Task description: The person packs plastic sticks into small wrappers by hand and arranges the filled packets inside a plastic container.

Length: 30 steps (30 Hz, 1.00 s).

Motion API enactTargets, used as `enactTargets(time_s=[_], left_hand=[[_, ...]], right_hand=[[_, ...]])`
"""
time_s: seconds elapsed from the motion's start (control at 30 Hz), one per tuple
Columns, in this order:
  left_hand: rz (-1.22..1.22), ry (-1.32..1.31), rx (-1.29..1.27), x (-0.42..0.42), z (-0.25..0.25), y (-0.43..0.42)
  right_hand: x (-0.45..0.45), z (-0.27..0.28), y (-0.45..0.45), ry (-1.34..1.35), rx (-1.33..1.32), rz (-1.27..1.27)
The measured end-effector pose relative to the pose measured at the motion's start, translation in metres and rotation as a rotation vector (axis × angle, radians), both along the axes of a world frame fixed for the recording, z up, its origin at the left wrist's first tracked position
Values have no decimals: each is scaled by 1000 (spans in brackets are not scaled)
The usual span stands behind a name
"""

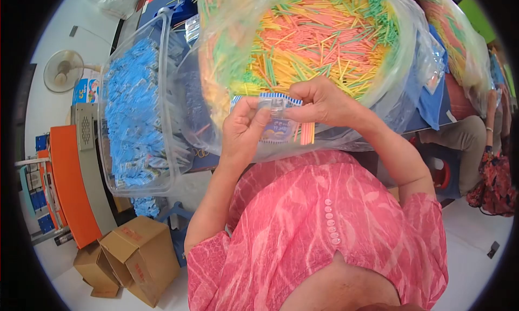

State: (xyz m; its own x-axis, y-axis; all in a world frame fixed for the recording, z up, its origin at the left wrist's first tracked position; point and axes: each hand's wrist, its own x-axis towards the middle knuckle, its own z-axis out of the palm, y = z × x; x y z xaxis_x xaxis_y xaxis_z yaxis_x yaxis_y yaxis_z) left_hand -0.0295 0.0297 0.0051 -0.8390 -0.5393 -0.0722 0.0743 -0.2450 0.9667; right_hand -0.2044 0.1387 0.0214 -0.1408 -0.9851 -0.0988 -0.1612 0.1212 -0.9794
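Observation:
My left hand (243,124) is closed, thumb and fingers pinching a small printed plastic packet (277,130) with a blue-and-white striped edge. My right hand (319,103) is closed too, its thumb and bent fingers on the packet's upper right side. A short row of pink and yellow sticks (307,134) shows just below my right hand; whether the fingers hold them is hidden. Both hands are over the near rim of a large clear plastic bag (216,51), full of loose pink, yellow and green sticks (330,32).
To the left stands a clear plastic bin (165,95) heaped with blue packets (132,111). Cardboard boxes (140,257) are on the floor below it. At right are another bag of sticks (459,35), a blue cloth (432,105) and a seated person's leg (459,143).

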Motion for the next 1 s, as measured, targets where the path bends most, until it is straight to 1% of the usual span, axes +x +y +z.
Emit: enactTargets(time_s=[0.03, 0.07, 0.1, 0.13, 0.2, 0.23, 0.3, 0.33, 0.37, 0.4, 0.43, 0.5, 0.53, 0.6, 0.63, 0.7, 0.73, 0.8, 0.93, 1.0], left_hand=[[-12, 14, 2, -2, -2, 0], [-26, -56, -24, -1, -3, 0], [-40, -128, -51, 0, -6, 0], [-48, -119, -49, 0, -10, 0], [11, -97, -177, 1, -19, -2], [15, -95, -174, 0, -20, -2], [109, -54, -94, -4, -21, -5], [117, -58, -91, -5, -21, -5], [109, -42, -81, -6, -20, -5], [99, -24, -72, -7, -19, -6], [101, -24, -73, -9, -17, -7], [87, -7, -23, -11, -14, -7], [87, -6, -23, -13, -12, -7], [96, -53, 9, -14, -9, -7], [95, -54, 9, -13, -10, -7], [46, -70, -61, -11, -13, -7], [45, -70, -60, -12, -13, -6], [65, -25, -61, -12, -13, -5], [61, -37, -20, -14, -5, -5], [16, -118, -99, -2, -11, -17]], right_hand=[[2, -1, 3, -87, -25, -51], [1, -5, 6, -176, -50, -101], [-3, -14, 9, -83, -38, -90], [-8, -17, 14, -74, -36, -97], [-13, -18, 22, 90, -83, -129], [-15, -20, 26, 92, -81, -125], [-18, -27, 33, 267, -12, -293], [-20, -39, 35, 264, -10, -284], [-22, -56, 36, 684, -191, -232], [-23, -62, 34, 1104, -378, -173], [-25, -63, 33, 1103, -380, -171], [-28, -58, 33, 810, -282, -247], [-30, -50, 32, 811, -282, -247], [-31, -26, 29, 311, -143, -343], [-32, -20, 27, 310, -143, -345], [-35, -8, 22, 117, -217, -328], [-34, -1, 22, 117, -216, -329], [-32, 11, 23, -85, -104, -307], [-30, 13, 20, -107, -104, -271], [-31, 6, 20, -27, -99, -249]])
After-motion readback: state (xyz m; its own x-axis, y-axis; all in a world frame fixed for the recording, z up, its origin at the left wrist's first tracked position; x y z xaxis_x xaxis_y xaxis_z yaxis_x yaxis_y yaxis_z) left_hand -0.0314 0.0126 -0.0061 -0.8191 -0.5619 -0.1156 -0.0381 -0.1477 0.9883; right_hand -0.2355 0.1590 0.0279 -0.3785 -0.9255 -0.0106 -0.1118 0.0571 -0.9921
